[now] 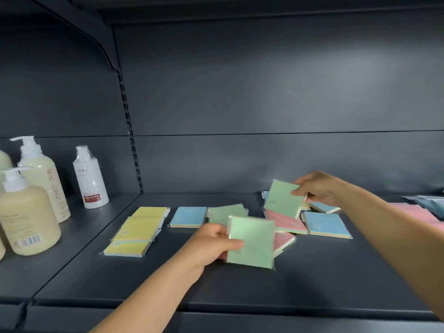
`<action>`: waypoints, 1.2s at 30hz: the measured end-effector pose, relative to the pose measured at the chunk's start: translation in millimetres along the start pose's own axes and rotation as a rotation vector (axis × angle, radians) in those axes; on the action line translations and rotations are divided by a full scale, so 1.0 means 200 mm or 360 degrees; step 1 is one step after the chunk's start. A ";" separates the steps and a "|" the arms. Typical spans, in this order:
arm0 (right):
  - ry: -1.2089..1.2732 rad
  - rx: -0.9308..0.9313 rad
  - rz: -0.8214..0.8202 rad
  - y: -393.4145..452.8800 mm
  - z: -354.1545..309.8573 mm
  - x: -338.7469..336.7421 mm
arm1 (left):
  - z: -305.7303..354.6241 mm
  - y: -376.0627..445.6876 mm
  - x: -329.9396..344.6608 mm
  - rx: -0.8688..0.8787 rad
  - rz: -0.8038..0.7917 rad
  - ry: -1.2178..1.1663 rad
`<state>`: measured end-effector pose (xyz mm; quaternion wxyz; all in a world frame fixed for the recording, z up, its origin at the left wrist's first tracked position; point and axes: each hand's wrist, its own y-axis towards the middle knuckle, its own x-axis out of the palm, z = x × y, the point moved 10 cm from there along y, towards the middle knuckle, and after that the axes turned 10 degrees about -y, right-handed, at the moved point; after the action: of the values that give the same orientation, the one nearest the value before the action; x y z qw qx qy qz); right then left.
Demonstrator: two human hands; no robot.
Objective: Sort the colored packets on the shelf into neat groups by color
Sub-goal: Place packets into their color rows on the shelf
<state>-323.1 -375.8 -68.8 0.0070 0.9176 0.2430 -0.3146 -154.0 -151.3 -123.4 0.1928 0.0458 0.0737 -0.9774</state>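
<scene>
A flat green plastic-wrapped packet (249, 243) is pinched by the left hand (211, 246), another green packet (283, 199) by the right hand (319, 188), seemingly to be grouped together.

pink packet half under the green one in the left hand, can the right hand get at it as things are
Probably not yet. The right hand already holds a green packet, and the pink packet lies partly under the green packet in the left hand. Nothing else blocks it.
</scene>
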 end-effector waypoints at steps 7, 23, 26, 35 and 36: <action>0.0395 -0.0175 -0.0320 -0.09 -0.26 0.35 | 0.06 0.03 -0.45 0.0199 0.0314 -0.0986; 0.0110 -0.0400 0.0114 -0.01 -0.21 0.45 | 0.05 0.21 -0.40 0.0100 0.0454 -0.0762; -0.0052 -0.0406 0.0239 -0.05 -0.13 0.25 | 0.11 0.28 -0.34 0.0089 0.0486 -0.0500; -0.0636 -0.0259 -0.0152 -0.05 0.17 0.13 | 0.26 0.19 -0.30 0.0330 0.0902 0.0744; -0.0652 -0.0267 -0.0206 -0.05 0.17 0.13 | 0.30 0.13 -0.26 0.0449 0.0914 0.0813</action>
<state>-329.5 -360.5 -109.5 0.1122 0.8133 0.3201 -0.4727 -99.9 -166.1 -62.2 0.4252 0.3317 -0.0314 -0.8415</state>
